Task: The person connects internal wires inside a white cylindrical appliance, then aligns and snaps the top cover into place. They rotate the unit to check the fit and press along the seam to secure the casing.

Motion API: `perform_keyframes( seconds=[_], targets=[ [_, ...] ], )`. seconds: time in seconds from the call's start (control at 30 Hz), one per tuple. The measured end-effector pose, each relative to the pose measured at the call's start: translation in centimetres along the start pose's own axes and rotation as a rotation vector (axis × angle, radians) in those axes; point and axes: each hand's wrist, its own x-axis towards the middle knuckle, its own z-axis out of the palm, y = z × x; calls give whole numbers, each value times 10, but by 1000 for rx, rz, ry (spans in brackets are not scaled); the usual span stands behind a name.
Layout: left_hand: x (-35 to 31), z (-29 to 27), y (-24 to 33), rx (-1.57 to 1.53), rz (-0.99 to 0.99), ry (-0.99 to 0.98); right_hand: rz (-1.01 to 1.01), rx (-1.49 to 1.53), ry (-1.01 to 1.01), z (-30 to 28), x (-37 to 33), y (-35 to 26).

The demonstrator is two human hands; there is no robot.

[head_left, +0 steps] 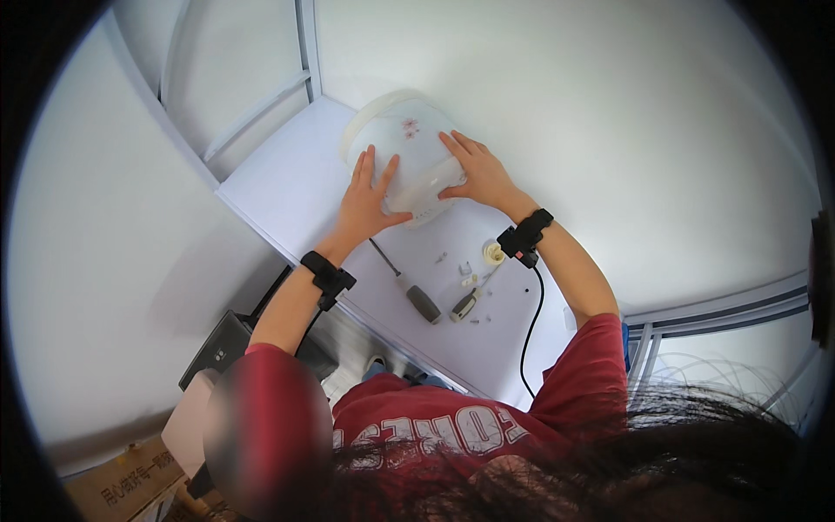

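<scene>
Head view: our white table [287,170] carries a white, rounded appliance [417,161] on its far part, beyond loose tools and small parts. We judge that it could skid or tip if our two hands press unevenly, since the casing looks smooth. Its long axis seems to run away from us, slightly aslant, with the near end toward the right; the pink flower print sits at the far part and the edge with small marks faces us.

Our left hand [364,204] and right hand [489,183] lie on opposite sides of it, fingers spread wide and thumbs well apart, bracing it without closing around it. A black cable [526,335] hangs from our right wrist and could sweep parts aside if that arm swings.

Nearer us lie a dark-handled screwdriver [422,304], a shorter screwdriver [465,304] and a round cream piece [493,253]. Smallest are what look like screws [441,258]; a dragged appliance could scatter them.
</scene>
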Motion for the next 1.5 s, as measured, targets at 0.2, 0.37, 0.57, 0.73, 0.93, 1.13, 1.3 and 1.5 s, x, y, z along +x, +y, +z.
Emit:
perform_keyframes(
  seconds=[0.2,0.37,0.57,0.73,0.93,1.13,1.3,1.5],
  targets=[
    [3,-29,-10,-46,-4,-163,124,-76,36,10,-4,-24],
    [-4,-18,4,93,109,-17,61,-92,94,14,-7,-20],
    [-8,4,11,112,63,62,-118,-85,-1,2,-6,-3],
    [-10,11,14,131,69,90,-82,-130,-100,-5,0,9],
    [-14,16,17,188,28,99,-115,-320,-110,-9,2,7],
    [-16,19,19,241,14,108,-60,-120,-174,-8,-2,12],
    [-15,18,19,275,5,107,-80,-143,-190,-5,0,18],
    [-13,18,15,223,-42,155,-77,-142,-215,-4,3,17]
  ],
)
